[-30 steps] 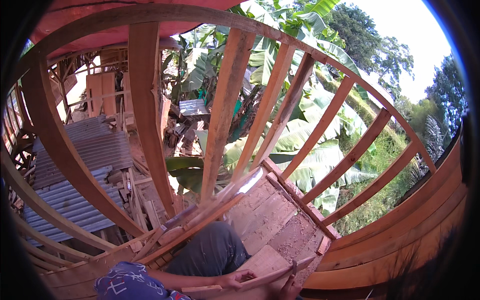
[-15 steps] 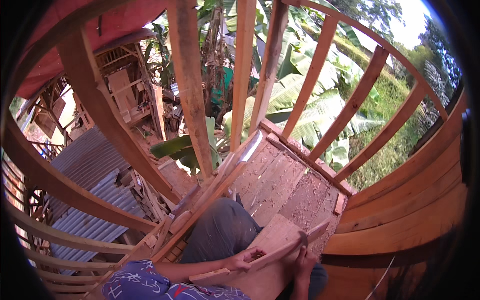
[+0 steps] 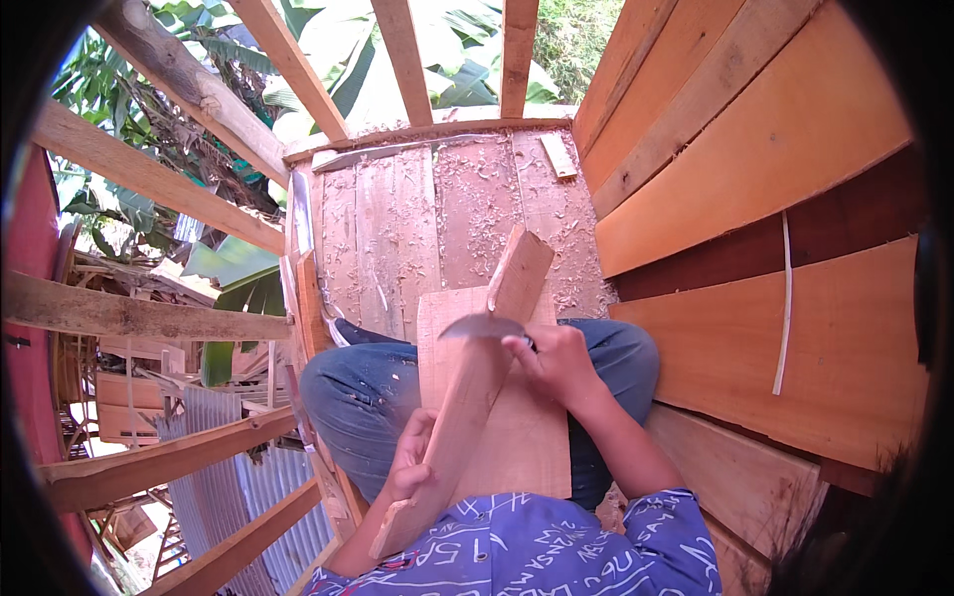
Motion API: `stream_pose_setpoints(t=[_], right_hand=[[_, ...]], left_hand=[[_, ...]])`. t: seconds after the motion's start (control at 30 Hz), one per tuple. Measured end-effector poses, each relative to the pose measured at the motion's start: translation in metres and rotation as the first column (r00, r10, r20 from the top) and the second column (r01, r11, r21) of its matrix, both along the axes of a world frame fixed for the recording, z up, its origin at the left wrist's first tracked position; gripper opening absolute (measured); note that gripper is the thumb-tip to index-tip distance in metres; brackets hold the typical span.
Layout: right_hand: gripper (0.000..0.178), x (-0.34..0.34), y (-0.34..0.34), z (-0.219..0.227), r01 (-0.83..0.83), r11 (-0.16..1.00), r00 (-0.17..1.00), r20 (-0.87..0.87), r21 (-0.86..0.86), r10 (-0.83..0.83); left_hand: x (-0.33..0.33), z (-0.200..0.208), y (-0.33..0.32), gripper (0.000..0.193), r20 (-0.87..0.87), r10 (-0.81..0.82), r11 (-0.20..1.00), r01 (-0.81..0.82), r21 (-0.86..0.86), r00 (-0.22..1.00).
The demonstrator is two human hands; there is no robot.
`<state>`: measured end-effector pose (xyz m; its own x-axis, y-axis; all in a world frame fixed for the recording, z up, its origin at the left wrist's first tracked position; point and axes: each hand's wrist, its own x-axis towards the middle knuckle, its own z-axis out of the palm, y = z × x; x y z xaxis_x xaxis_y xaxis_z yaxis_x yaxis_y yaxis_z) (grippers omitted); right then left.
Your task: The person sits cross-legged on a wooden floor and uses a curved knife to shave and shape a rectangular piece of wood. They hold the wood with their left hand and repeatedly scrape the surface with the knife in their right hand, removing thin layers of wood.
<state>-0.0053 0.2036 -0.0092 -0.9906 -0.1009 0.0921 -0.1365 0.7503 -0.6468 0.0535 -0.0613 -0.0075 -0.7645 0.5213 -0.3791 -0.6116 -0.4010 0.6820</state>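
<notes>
A long narrow wooden plank (image 3: 452,422) slants away from my body, its near end against my shirt. My left hand (image 3: 409,462) is closed around its lower left edge. In my right hand (image 3: 556,363) is a knife (image 3: 484,327) with a broad curved dark blade, which lies across the plank's upper part; the fingers hide most of its handle. Beneath the plank, a wider flat board (image 3: 537,427) rests across my lap, between my bent knees.
Wood shavings litter the plank floor (image 3: 397,214) ahead. A small wood offcut (image 3: 557,156) lies at the far right. Upright wooden slats (image 3: 149,316) stand along the left and far sides, with banana leaves beyond. A boarded wall (image 3: 755,328) closes the right side.
My view has swung right and down, so the plank now points more straight ahead. Both hands keep their grip, and the knife stays at the plank's far part.
</notes>
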Motion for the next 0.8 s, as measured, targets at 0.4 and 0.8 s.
stream_pose_setpoints(t=[0.4, 0.8], right_hand=[[0.052, -0.003, 0.002, -0.008, 0.068, 0.996, 0.997, -0.035, -0.052, -0.069], [0.046, -0.013, 0.018, -0.012, 0.079, 0.993, 0.993, -0.079, -0.084, -0.086]], left_hand=[[-0.011, 0.001, 0.0, 0.08, 0.047, -0.033, 0.994, 0.038, -0.106, 0.998], [-0.006, 0.007, -0.001, 0.08, 0.076, -0.021, 0.994, 0.029, -0.103, 0.997]])
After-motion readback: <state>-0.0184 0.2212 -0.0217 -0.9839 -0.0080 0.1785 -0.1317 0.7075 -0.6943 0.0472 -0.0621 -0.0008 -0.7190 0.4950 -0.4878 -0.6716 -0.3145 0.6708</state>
